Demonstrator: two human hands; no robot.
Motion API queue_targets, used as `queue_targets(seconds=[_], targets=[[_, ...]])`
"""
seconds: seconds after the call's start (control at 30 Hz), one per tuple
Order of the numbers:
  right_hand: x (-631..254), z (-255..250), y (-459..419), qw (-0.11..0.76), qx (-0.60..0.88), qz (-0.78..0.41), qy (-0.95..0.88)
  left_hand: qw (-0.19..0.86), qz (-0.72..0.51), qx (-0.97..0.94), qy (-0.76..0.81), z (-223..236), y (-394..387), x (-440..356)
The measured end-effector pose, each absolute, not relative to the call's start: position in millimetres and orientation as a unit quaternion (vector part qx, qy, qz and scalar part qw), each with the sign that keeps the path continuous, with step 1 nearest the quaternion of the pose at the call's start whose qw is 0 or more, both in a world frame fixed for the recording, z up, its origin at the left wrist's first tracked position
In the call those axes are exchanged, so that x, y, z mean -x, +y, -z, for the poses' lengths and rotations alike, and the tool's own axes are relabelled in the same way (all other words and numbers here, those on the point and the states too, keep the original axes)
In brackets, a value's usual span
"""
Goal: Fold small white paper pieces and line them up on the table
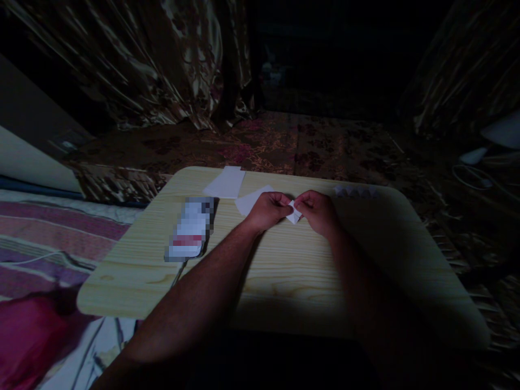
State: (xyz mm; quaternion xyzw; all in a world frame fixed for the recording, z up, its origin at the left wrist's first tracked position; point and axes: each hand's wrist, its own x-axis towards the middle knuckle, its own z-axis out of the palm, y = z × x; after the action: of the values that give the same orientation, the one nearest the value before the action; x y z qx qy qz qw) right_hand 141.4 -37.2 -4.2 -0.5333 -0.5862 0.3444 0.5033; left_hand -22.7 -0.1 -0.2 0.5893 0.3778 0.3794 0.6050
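Note:
Between my two hands is a small folded piece of white paper [294,214], pinched from both sides above the wooden table [292,271]. My left hand [268,210] closes on its left edge with thumb and fingers. On the other edge, my right hand [318,211] grips it the same way. A sheet of white paper [248,201] lies just behind my left hand, partly covered by it. Farther back and left rest more white sheets [226,182]. Several small folded paper pieces [356,191] stand in a row at the back right, dim in the shadow.
A phone [190,227], blurred out, lies on the table's left with a cable [179,273] running from it. A striped bed cover [60,230] is at the left. Patterned cloth [264,143] covers the surface behind. A white lamp-like object [501,132] is at the far right.

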Motion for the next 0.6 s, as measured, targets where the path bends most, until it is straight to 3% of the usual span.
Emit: queue_targets(seconds=[0.6], targets=[[-137.8,0.5,-36.4,0.539,0.525,-0.344,-0.561,0.597,-0.387,-0.587,0.386,-1.8,-2.5,20.8]])
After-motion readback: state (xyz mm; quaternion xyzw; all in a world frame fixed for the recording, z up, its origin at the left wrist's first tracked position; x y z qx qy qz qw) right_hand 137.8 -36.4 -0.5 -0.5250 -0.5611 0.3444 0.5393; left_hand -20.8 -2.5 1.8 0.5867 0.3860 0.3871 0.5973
